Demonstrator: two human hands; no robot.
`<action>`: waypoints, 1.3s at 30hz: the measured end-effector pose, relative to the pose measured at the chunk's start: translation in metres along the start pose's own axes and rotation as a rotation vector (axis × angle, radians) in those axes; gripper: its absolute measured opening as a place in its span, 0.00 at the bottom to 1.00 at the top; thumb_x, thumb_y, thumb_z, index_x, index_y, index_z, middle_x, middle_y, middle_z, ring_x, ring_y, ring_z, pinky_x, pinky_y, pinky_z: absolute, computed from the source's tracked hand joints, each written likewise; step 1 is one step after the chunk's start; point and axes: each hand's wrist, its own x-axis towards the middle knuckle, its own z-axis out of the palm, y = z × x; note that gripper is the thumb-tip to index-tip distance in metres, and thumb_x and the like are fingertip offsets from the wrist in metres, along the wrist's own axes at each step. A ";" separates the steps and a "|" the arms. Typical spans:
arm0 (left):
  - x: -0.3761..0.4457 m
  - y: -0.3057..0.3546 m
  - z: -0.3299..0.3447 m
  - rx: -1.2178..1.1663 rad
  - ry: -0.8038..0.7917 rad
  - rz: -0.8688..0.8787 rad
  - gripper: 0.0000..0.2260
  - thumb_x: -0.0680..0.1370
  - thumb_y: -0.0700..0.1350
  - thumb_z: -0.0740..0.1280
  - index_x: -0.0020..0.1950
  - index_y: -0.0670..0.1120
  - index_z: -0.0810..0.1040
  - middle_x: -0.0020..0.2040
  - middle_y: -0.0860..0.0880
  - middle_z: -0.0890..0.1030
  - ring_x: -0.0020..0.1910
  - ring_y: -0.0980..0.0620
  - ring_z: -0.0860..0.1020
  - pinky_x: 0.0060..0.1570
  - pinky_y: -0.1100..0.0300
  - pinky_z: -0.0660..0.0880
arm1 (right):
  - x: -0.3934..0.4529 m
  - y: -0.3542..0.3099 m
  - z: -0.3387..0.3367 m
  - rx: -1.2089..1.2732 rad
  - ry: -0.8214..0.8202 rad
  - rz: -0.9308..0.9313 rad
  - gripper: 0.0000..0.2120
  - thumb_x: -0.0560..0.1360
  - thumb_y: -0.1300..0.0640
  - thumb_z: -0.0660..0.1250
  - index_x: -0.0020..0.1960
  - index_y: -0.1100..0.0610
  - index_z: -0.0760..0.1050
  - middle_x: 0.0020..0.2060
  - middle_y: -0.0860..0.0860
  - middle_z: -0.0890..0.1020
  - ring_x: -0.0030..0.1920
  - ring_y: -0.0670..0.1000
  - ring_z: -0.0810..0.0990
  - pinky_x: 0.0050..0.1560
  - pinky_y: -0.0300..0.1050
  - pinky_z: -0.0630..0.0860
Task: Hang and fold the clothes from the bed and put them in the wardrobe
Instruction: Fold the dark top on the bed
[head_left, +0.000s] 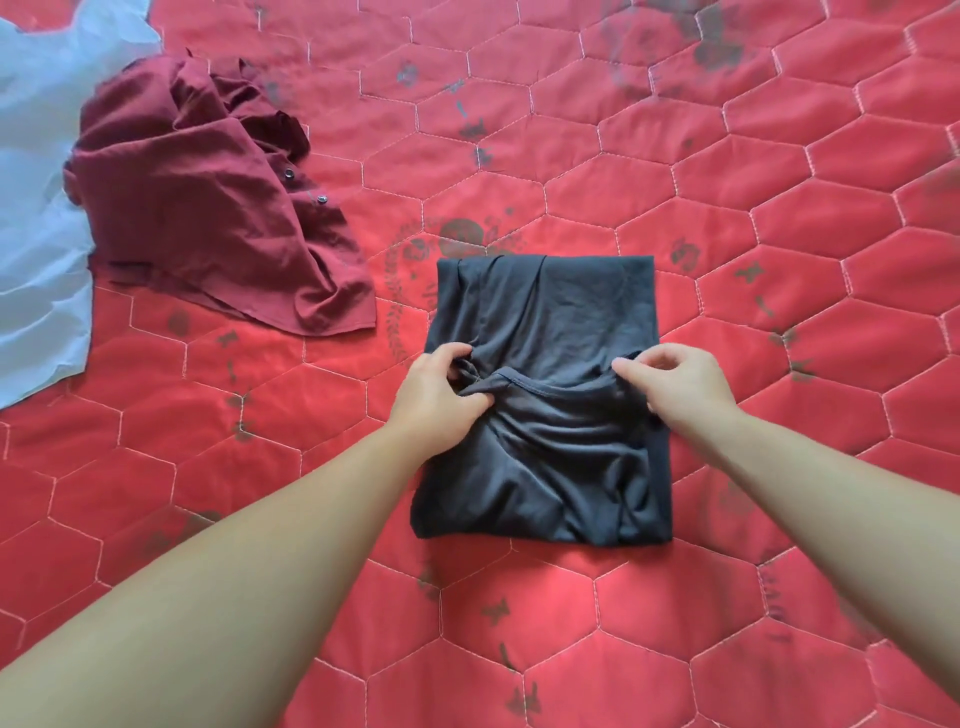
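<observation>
Black shirt (545, 364) hem pinched by both hands' curled fingers (470, 400).

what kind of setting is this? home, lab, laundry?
Likely a home bedroom, shot over a bed: a red quilted bedcover fills the view, with loose clothes lying on it: a crumpled maroon shirt and a dark garment that the left hand and right hand are folding. No room walls or furniture visible.
</observation>
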 end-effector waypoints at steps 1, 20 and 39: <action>0.000 0.004 -0.001 -0.106 0.015 -0.035 0.26 0.67 0.51 0.76 0.64 0.55 0.73 0.55 0.48 0.77 0.56 0.48 0.77 0.61 0.54 0.72 | 0.001 -0.003 -0.002 0.134 -0.030 0.086 0.13 0.71 0.51 0.75 0.36 0.53 0.73 0.36 0.52 0.79 0.35 0.52 0.77 0.38 0.43 0.76; 0.014 0.017 0.000 -0.269 0.275 -0.174 0.24 0.69 0.33 0.67 0.61 0.52 0.75 0.54 0.47 0.73 0.50 0.49 0.75 0.55 0.59 0.72 | 0.021 0.000 0.001 -0.015 0.138 -0.030 0.10 0.72 0.65 0.69 0.45 0.52 0.72 0.44 0.51 0.76 0.44 0.52 0.77 0.43 0.44 0.74; -0.070 -0.036 0.006 0.746 -0.028 0.929 0.24 0.67 0.63 0.68 0.57 0.51 0.79 0.55 0.49 0.78 0.55 0.44 0.77 0.55 0.49 0.68 | -0.070 0.076 -0.003 -1.082 -0.284 -1.012 0.32 0.63 0.38 0.68 0.62 0.53 0.75 0.56 0.53 0.76 0.56 0.57 0.75 0.56 0.55 0.70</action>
